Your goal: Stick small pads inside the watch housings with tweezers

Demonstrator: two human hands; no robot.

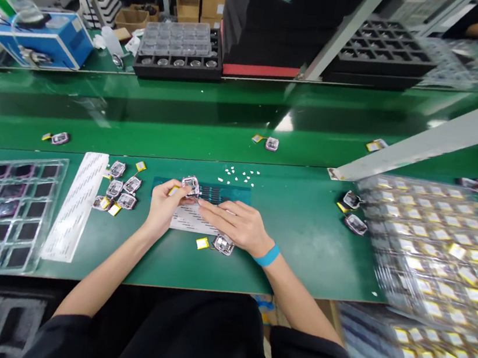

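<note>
On my feed I've got the left hand (167, 198) pinching a square device case (192, 184) over the green surface (305, 240), 9 o'clock from mid-view. Right hand (247, 226) sits at its 4 o'clock, fingers loosely stretched; can't tell if they grip anything.

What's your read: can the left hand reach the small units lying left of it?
Probably yes: bare green table separates the left hand from those small units, though it holds another unit.
</note>
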